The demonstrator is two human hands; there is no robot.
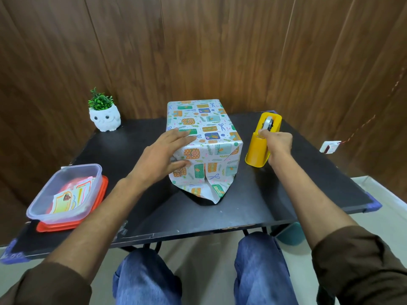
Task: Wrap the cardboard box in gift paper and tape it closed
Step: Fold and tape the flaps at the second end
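While your L hand (170,151), fingers spread flat, pins gift paper (211,188) to box (198,119), R hand (278,144) grips tape dispenser (257,154), just right of box.

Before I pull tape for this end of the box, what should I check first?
1. Left hand pressing the side folds against the wrapped box: ok.
2. Right hand gripping the tape dispenser near its cutter: ok.
3. Tape end actually pinched: cannot tell.
4. Bottom flap folded up: not ok, it lies on the table.
5. Box top covered in paper: ok.
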